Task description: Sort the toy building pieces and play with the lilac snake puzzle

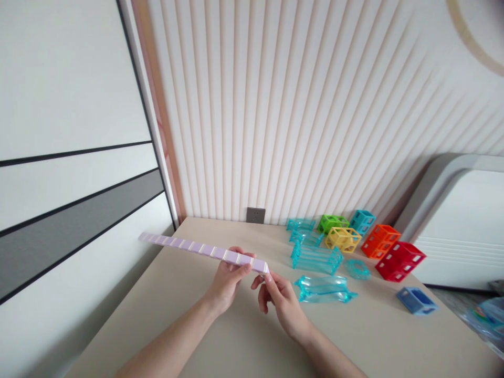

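A long, straight snake puzzle (205, 249) of lilac and white wedge segments is held above the table, slanting up and away to the left. My left hand (229, 283) is closed around it near its right end, thumb on the near side. At the pointed right end, the thumb and a finger of my right hand (281, 302) pinch the last wedge, while the other fingers curl loosely below. The far left end looks blurred and sticks out past the table's left edge.
On the beige table (189, 325), to the right, lie clear teal plastic pieces (326, 289), a teal ring (357, 269), and green, yellow (342, 239), teal, orange (380, 240), red (400, 261) and blue (417, 300) block frames. A ribbed wall with a socket (255, 215) stands behind; a white cabinet (79, 210) borders the left.
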### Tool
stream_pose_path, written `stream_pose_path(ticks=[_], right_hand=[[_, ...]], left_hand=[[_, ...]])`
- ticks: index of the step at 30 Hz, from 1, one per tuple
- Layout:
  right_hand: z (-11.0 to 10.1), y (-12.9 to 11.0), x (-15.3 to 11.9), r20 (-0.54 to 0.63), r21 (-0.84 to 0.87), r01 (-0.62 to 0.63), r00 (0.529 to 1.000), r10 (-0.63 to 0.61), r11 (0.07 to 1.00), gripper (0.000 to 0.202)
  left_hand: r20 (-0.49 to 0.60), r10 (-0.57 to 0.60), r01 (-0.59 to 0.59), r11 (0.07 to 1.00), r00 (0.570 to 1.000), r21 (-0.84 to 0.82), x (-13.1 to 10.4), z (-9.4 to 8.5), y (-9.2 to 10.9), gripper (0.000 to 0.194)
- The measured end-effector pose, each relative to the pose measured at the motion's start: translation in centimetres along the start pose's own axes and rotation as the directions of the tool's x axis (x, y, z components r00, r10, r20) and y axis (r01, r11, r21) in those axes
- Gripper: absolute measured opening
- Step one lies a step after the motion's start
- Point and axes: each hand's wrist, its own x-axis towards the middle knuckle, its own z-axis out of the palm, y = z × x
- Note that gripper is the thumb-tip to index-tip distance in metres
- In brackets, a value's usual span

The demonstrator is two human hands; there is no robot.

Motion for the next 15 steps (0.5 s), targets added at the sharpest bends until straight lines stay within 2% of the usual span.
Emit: stream_pose_path(ticks=[2,7,12,15], right_hand=[[-0.1,-0.1,0.0,0.01,0.002,0.0,1.0,0.0,1.0,0.058],[0.2,0.0,-0.2,0.006,-0.078,0.041,0.999,-0.04,0.996,0.059],[0.3,1.0,-0.3,-0.031,-0.205,0.066,0.997,-0.074,0.976,0.061],[-0.1,1.6,-0.4,-0.037,-0.311,0.101,0.992,-0.119,0.945,0.058]], left_hand=[[0.017,-0.003,0.003,1.0,1.0,0.009,-0.1,0.0,0.1,0.049],[0.159,-0.042,0.044,0.999,0.986,-0.014,-0.3,0.0,-0.4,0.051],[0.133,-0.048,0.044,0.998,0.99,0.034,-0.3,-0.1,-0.5,0.042],[0.185,-0.048,0.038,0.998,0.982,0.055,-0.4,0.0,-0.3,0.037]])
